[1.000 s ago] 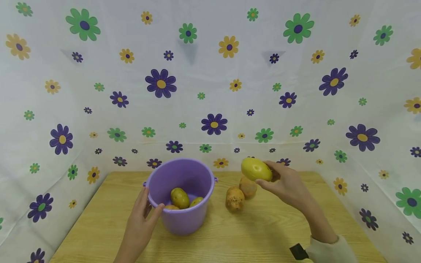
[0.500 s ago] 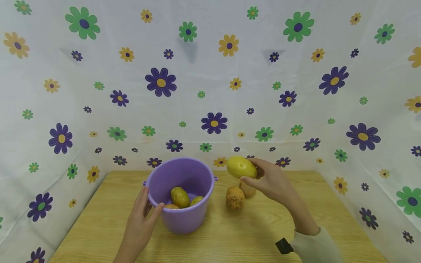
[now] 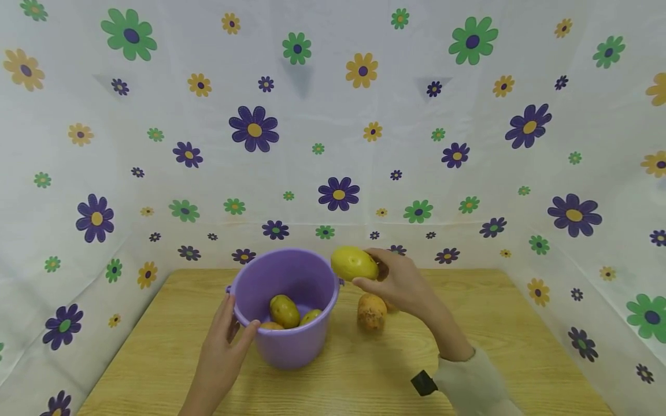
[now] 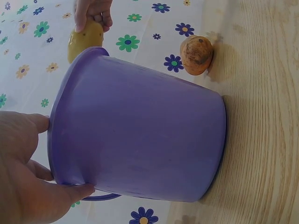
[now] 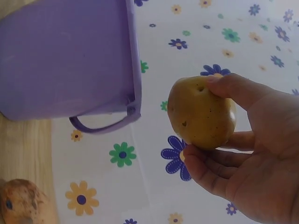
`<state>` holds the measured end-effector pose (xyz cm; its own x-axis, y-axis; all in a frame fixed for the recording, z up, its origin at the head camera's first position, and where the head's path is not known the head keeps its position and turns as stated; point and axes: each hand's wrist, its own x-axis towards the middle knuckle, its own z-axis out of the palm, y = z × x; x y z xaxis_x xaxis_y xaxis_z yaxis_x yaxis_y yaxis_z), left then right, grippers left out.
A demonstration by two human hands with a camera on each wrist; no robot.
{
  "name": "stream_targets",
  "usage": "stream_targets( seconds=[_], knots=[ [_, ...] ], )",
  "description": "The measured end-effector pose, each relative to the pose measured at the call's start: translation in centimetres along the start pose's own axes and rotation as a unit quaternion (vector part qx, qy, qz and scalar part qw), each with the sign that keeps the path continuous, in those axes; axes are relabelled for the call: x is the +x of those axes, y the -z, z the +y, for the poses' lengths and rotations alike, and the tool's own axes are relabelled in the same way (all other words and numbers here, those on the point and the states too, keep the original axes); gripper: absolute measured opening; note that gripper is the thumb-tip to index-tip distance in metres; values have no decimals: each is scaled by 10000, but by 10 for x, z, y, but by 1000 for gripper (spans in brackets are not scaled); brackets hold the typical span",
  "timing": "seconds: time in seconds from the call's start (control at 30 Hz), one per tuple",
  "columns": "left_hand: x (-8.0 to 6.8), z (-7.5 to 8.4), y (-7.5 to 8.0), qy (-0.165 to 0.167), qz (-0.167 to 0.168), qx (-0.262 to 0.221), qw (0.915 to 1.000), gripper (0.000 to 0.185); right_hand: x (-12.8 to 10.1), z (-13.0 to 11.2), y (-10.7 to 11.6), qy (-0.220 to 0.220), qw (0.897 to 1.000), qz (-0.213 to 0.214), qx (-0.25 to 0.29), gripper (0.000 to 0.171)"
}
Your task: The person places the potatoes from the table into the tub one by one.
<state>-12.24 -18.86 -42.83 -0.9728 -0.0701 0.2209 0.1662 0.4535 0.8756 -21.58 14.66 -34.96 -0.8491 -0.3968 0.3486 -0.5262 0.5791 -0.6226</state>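
Potato (image 3: 352, 264) pinched by right hand (image 3: 399, 281), bucket (image 3: 293, 348) gripped by left hand (image 3: 221, 344): seemingly a filling step, next needing lowering inside.

one purple bucket (image 3: 291, 349), three visible yellow potatoes (image 3: 352, 264) (image 3: 284, 312) (image 3: 311, 316), three orange-brown vegetables (image 3: 372, 312) (image 3: 272, 326) (image 3: 392, 307), two hands (image 3: 222, 345) (image 3: 400, 283)

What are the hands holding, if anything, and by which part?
The right hand pinches a yellow potato by its right end in the head view. The left hand rests against the rim of the purple bucket.
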Motion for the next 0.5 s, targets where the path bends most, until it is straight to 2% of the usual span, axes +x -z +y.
stream_targets(
  seconds=[0.3, 0.5],
  knots=[
    [0, 0, 1, -53, 25, -14, 10000, 83, 15, -14, -25, 222, 9994, -139, 238, 54],
    [-1, -1, 0, -96, 61, 10, 9999, 82, 24, -22, -42, 139, 9994, -227, 208, 54]
  ],
)
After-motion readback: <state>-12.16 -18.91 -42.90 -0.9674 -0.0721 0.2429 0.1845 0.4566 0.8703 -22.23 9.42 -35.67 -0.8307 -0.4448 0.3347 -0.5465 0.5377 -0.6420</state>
